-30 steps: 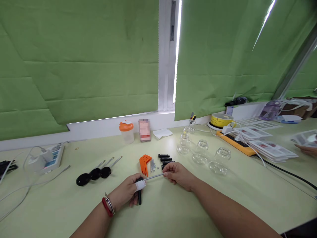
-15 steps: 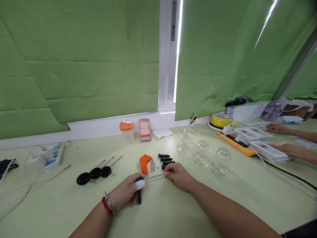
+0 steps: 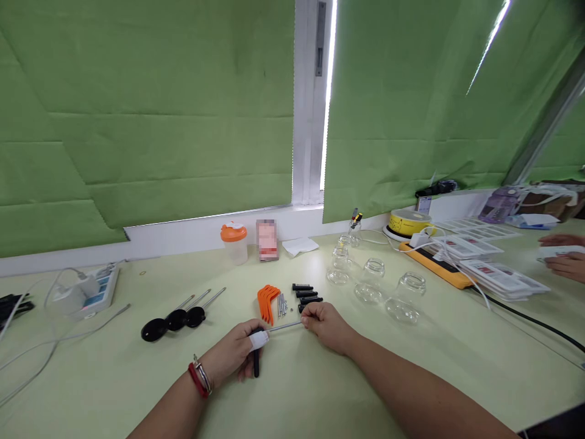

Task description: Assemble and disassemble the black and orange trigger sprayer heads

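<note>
Metal rod [image 3: 284, 325], lower centre, is pinched at its far tip by the right hand [image 3: 329, 328]; the left hand [image 3: 232, 352] grips its black end piece [image 3: 256, 364]. Three black discs [image 3: 176, 321] at centre left look joined to rods; orange brackets [image 3: 265, 303], screws [image 3: 281, 304] lie loose.

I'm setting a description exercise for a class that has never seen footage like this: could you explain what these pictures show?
No robot here: one camera worn on a person's head looks down at their hands. The left hand holds a black part with a thin metal rod; the right hand pinches the rod's far end. On the table lie orange pieces, small metal pins, black ribbed parts and three rods with black discs. Clear glass jars stand nearby. Another person's hands appear far right.
</note>
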`<state>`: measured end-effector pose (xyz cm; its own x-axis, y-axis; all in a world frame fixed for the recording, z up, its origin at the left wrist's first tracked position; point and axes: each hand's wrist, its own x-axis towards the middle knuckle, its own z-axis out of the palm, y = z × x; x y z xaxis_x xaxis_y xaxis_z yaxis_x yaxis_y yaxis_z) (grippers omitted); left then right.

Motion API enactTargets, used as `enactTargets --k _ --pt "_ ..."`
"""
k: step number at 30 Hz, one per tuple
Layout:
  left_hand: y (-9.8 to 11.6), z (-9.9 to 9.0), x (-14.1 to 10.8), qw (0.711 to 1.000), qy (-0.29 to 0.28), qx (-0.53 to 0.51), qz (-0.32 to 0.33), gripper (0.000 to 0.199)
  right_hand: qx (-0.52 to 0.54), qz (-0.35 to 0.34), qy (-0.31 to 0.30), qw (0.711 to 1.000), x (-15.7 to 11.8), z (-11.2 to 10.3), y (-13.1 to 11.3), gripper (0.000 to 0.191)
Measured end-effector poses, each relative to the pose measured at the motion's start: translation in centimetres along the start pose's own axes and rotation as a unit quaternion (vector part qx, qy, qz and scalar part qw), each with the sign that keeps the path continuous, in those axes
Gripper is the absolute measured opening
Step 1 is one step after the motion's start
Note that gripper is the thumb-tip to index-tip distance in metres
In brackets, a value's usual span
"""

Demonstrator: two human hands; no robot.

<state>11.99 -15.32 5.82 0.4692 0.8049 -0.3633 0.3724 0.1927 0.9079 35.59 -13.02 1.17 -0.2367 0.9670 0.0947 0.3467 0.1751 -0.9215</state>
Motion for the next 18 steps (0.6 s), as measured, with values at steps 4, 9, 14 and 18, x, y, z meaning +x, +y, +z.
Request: enactTargets --k 4,9,14,18 --pt "0.12 0.12 -0.02 1.0 0.006 0.0 -0.006 0.031 0.064 0.053 -0.032 0.996 -0.03 -0.06 -0.11 0.016" --pt "-0.1 0.06 0.16 1.0 0.004 0.002 -0.006 0.033 0.132 0.093 -0.075 0.984 -0.09 -0.15 -0.06 0.031" --pt "-0.37 -0.1 0.26 1.0 -0.003 0.001 0.003 0.034 0.157 0.088 -0.056 0.982 -0.14 -0.01 0.0 0.029" --pt "-0.42 -0.16 0.27 1.0 -0.006 0.006 0.006 0.032 0.177 0.089 -0.045 0.979 -0.11 0.11 -0.12 0.027"
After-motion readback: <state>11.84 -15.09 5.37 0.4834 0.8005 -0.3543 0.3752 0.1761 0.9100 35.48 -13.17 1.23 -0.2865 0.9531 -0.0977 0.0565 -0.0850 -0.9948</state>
